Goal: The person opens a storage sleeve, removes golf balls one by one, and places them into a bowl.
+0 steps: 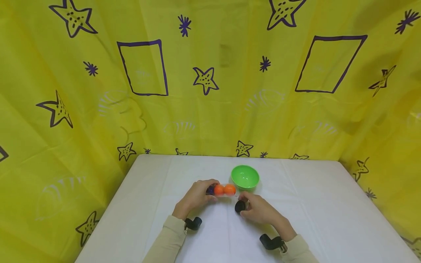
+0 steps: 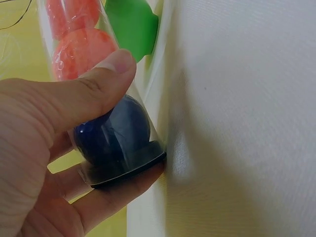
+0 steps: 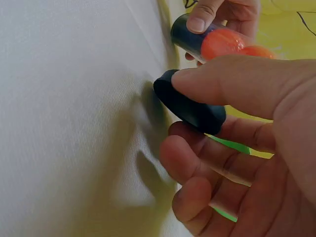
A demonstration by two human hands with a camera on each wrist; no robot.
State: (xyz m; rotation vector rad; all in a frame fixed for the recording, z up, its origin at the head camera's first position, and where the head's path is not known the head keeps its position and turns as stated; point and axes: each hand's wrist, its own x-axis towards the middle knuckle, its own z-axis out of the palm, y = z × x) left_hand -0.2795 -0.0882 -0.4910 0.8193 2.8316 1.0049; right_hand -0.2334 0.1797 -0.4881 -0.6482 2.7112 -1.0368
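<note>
Two orange balls and one dark blue ball (image 2: 116, 128) sat in the clear plastic tube (image 1: 221, 190), our left hand (image 1: 196, 195) fingers clamped around it. Our right hand (image 1: 258, 209) pinched the round black cap (image 3: 190, 104); we judged the tube should tip gently over the green plastic bowl (image 1: 245, 176) on the bench (image 1: 315, 204).

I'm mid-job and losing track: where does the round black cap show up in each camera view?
Head: round black cap just below centre, pinched by the right hand.
Left wrist: not in it; the black disc there is the base of the clear plastic tube.
Right wrist: centre, between thumb and fingers.
Shared landmark: green plastic bowl.
</note>
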